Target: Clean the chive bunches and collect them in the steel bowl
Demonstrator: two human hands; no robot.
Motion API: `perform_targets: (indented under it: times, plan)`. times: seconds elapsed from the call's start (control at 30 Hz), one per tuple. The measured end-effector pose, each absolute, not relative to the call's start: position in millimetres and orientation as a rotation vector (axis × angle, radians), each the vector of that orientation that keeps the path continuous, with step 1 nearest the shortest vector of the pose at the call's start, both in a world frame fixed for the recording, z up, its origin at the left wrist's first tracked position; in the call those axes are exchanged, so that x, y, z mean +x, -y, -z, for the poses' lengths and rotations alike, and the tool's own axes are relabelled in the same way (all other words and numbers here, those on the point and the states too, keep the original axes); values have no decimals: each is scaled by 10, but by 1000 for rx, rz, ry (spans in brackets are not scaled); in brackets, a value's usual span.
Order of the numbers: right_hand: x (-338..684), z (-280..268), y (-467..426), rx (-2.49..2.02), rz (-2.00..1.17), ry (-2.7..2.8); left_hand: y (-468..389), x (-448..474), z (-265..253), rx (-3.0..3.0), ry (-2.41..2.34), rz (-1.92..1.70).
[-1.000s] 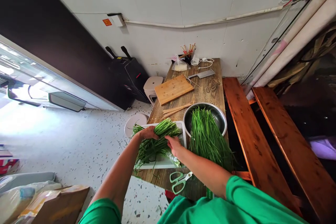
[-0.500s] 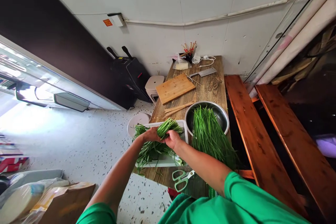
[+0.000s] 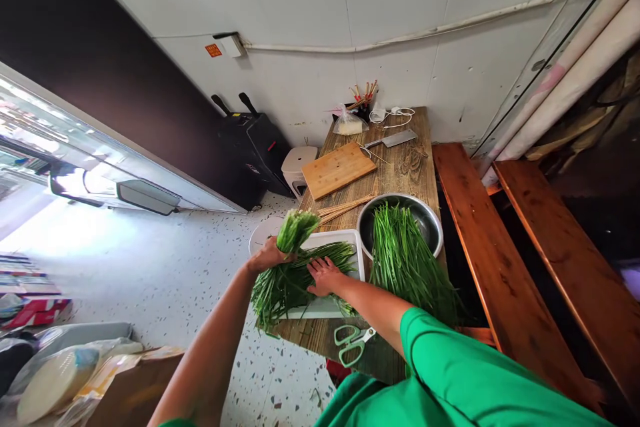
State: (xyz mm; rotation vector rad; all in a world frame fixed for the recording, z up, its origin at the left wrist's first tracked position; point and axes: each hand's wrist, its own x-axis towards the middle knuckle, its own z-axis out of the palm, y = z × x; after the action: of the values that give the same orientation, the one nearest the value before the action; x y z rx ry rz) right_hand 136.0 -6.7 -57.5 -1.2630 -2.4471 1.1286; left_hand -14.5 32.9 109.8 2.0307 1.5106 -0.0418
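My left hand (image 3: 270, 255) is wrapped round a bunch of garlic chives (image 3: 297, 229), its pale cut ends pointing up and away from me. My right hand (image 3: 324, 276) lies with fingers spread on other chives (image 3: 336, 254) in the white tray (image 3: 361, 260). More long green leaves hang over the tray's left side. To the right, a steel bowl (image 3: 430, 223) carries a large heap of chives (image 3: 403, 253) that spills over its near rim. Scissors (image 3: 353, 342) with pale green handles lie on the table just in front of the tray.
A wooden cutting board (image 3: 339, 170), a cleaver (image 3: 397, 139) and thin wooden sticks (image 3: 345, 210) lie farther back on the wooden table (image 3: 413, 163). A red-brown bench (image 3: 470, 230) runs along its right side. Stools and a black case (image 3: 260, 147) stand at left.
My hands have separated. The left has moved left with the bunch, whose cut ends now point more upward. The right has let go of it and spread onto the chives in the tray.
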Motion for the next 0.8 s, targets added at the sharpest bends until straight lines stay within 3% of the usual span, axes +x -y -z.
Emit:
perform_targets:
  times: [0.13,0.3,0.43,0.53,0.63,0.73,0.8]
  plan:
    - [1320,683,79,-1293,-1061,2550,-147,-530,-1720,1841,-1396,-507]
    - [1364,601,184,-1312,-1068,2562,476,-1041,-2791,1587,-929,-1287]
    - [1428,245,195,-1303,-1063,2525,1280,-1266,-3170,1418,-876,-1575]
    - [1342,-258,309,-1331,-919,2475,1880,-1291,-2856,1178,-981,-1558]
    - [1068,-767,795,-1125,-898,2186,2335,-1141,-2219,922,-1006,-1508]
    - [733,-982,1561,-597,-1317,2107,2626,-899,-1592,589,-946,-1651]
    - [577,-917,2049,-520,-1526,2161,2767,-787,-1270,392,-914,-1769]
